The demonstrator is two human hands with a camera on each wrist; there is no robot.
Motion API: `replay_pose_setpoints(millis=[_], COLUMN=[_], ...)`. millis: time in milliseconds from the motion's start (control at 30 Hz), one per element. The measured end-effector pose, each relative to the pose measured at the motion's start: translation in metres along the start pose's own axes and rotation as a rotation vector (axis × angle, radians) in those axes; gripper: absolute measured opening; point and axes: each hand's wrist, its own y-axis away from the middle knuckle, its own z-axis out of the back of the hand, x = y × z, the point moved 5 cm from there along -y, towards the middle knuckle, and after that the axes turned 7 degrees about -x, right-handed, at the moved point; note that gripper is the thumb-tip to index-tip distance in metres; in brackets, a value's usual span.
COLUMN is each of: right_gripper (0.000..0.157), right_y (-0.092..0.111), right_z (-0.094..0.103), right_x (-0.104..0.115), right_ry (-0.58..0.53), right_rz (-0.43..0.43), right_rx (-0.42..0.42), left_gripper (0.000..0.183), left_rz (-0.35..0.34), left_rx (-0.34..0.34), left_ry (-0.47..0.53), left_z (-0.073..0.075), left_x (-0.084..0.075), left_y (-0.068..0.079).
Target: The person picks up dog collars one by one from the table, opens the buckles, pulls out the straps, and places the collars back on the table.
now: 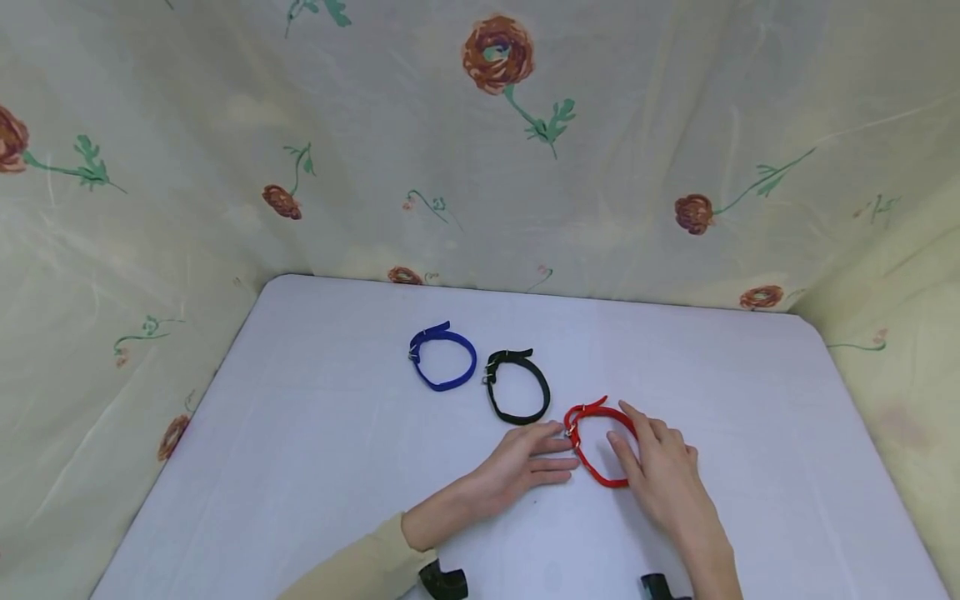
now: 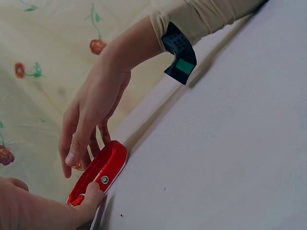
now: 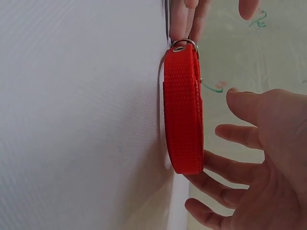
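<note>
A red buckled pet collar point(image 1: 592, 472) stands on its edge as a loop on the white table. At its buckle end, the straight, slightly spread fingertips of my left hand point(image 1: 513, 471) touch the band. My right hand point(image 1: 667, 475) is at the opposite side, thumb over the loop's inside and fingers outside it. In the right wrist view, the right hand's point(image 3: 273, 163) loose fingers lie beside the red webbing point(image 3: 183, 115), not curled round it. A metal rivet point(image 2: 104, 179) shows on the band in the left wrist view.
Farther back on the white table point(image 1: 330, 417) stand a black collar point(image 1: 522, 419) and a blue collar point(image 1: 442, 387), both buckled into loops. Flower-printed cloth point(image 1: 360, 125) hangs behind and at both sides. Dark wrist devices point(image 1: 444, 581) show near the front edge.
</note>
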Motion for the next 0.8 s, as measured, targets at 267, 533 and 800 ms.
replay_pose_setpoints(millis=[267, 533, 800], right_gripper=[0.061, 0.06, 0.06], right_y=[0.0, 0.001, 0.01], right_z=[0.002, 0.007, 0.012], right_x=[0.003, 0.009, 0.021], right_ry=[0.009, -0.004, -0.022], right_rz=[0.013, 0.043, 0.064], right_rx=[-0.023, -0.059, -0.078], left_gripper=[0.062, 0.057, 0.041], left_rz=[0.052, 0.058, 0.106], left_rx=[-0.025, -0.04, -0.003], left_ry=[0.162, 0.192, 0.188], left_z=[0.001, 0.003, 0.006], left_x=[0.002, 0.004, 0.01], left_y=[0.002, 0.001, 0.011])
